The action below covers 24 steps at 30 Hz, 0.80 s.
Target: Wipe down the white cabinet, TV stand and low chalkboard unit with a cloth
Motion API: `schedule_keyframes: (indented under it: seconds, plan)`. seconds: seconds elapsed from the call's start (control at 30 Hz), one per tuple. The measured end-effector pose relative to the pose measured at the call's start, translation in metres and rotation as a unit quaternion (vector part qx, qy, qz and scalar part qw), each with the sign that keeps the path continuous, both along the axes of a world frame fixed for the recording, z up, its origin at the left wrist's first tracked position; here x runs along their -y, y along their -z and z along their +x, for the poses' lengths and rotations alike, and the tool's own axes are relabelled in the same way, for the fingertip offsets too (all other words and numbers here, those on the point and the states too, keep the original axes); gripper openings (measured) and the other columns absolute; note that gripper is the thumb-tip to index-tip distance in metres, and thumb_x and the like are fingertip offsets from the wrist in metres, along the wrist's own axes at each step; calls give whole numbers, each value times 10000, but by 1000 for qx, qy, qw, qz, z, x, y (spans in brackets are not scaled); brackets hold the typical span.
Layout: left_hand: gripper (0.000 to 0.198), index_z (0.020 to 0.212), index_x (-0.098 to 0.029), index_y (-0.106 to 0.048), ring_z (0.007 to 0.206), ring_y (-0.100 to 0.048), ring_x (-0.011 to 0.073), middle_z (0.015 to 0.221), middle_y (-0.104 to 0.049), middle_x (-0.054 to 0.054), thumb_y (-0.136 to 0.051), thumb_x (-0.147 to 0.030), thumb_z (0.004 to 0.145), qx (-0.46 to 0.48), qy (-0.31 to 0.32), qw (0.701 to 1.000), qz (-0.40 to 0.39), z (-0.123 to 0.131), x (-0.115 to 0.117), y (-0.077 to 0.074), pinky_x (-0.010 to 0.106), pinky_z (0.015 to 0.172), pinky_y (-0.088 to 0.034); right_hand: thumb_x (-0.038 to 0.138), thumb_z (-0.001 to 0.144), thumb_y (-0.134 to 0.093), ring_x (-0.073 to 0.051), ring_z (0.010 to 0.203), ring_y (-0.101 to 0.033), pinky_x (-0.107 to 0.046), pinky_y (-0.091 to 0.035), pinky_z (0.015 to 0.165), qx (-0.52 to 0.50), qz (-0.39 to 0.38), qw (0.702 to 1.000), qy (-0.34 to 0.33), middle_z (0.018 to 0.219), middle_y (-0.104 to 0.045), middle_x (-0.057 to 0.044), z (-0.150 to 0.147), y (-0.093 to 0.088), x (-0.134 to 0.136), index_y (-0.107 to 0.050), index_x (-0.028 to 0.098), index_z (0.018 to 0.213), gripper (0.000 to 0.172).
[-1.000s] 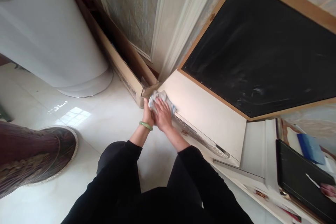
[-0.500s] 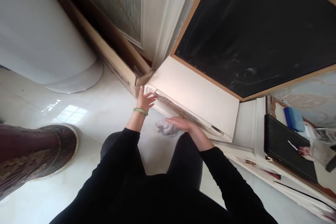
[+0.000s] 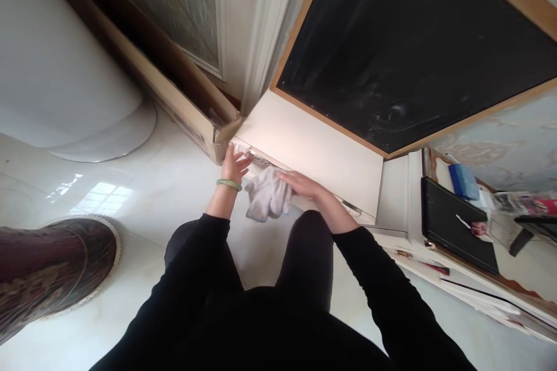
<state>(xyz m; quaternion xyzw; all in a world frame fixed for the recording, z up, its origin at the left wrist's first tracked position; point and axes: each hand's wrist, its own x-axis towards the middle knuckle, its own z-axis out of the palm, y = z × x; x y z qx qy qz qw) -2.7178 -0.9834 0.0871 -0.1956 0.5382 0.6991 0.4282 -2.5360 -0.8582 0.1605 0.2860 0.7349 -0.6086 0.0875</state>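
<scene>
Half a second ago the cloth hung lower, off the board; now the right hand has brought it back up and presses it with flat, spread fingers against the lower edge of the white board, so the wiping goes on. The left hand, fingers apart and holding nothing, steadies the board's corner beside the cardboard box
</scene>
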Motion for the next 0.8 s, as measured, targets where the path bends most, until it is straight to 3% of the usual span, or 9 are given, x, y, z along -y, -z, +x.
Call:
schedule_keyframes:
  seconds: [0.07, 0.13, 0.27, 0.37, 0.43, 0.53, 0.63, 0.7, 0.8]
  plan:
    - [666, 1118, -168, -693, 1263, -693, 341, 1203, -709, 198, -531, -782, 917, 1, -3, 1000, 2, 1, 0, -1, 493, 1166, -461, 507, 983, -631, -226, 1016, -735, -354, -616, 950, -22, -70, 997, 38, 1100, -799, -106, 0, -18, -21, -754, 164, 1057, 371]
    - [631, 1131, -175, -689, 1265, -692, 331, 1205, -706, 189, -547, -754, 924, -1, -5, 1000, 1, 2, 0, -1, 481, 1159, -473, 456, 975, -637, -215, 1146, -715, -337, -558, 1079, -63, -49, 992, 98, 1272, -759, -123, 3, -33, -51, -720, 164, 1180, 367]
    - [592, 1162, -162, -681, 1289, -679, 323, 1240, -696, 195, -579, -699, 934, -10, -8, 1000, 7, 6, -1, -2, 461, 1157, -490, 520, 1037, -544, -255, 1396, -599, -396, -475, 1182, 24, 198, 946, 255, 1568, -563, -193, 18, -44, -110, -547, 148, 1528, 616]
    - [550, 1168, -153, -687, 1315, -669, 315, 1273, -690, 198, -592, -649, 951, -8, -18, 1000, 1, 9, -3, -2, 447, 1180, -483, 530, 1096, -393, -277, 1604, -344, -418, -263, 1318, 93, 336, 886, 305, 1722, -319, -247, 26, -26, -120, -352, 71, 1672, 738]
    - [464, 1183, -180, -699, 1367, -636, 308, 1329, -680, 175, -624, -580, 961, -19, -38, 999, -17, 10, -6, -2, 435, 1185, -491, 516, 1085, -423, -276, 1652, -228, -406, -165, 1353, 95, 337, 895, 278, 1754, -252, -223, 23, -2, -108, -342, 68, 1681, 750]
    - [430, 1274, -229, -691, 1436, -575, 329, 1476, -610, 142, -707, -502, 942, -35, -74, 996, -32, 8, -7, -3, 416, 1125, -558, 566, 1001, -571, -324, 1667, -161, -504, -162, 1358, 102, 375, 898, 205, 1775, -214, -185, 7, 38, -80, -367, 130, 1677, 830]
    - [624, 1510, -229, -534, 1405, -597, 352, 1644, -442, 176, -702, -476, 962, -21, -99, 995, -14, 1, -5, -6, 408, 1056, -609, 669, 930, -626, -407, 1653, -133, -647, -162, 1319, 100, 464, 864, 167, 1785, -154, -187, -19, 66, -64, -435, 186, 1643, 882]
    - [736, 1628, -289, -375, 1467, -548, 317, 1725, -337, 141, -689, -432, 977, -55, -134, 989, -25, -5, -4, -9, 401, 1109, -583, 698, 916, -631, -431, 1641, -134, -676, -158, 1305, 89, 498, 849, 156, 1783, -153, -179, -39, 74, -63, -478, 211, 1617, 868]
    - [801, 1660, -396, -307, 1574, -422, 231, 1721, -384, 37, -703, -349, 966, -119, -154, 980, -43, -16, -2, -10, 399, 1236, -480, 669, 925, -640, -436, 1636, -126, -642, -143, 1320, 70, 509, 850, 116, 1785, -152, -166, -74, 74, -70, -475, 201, 1624, 858]
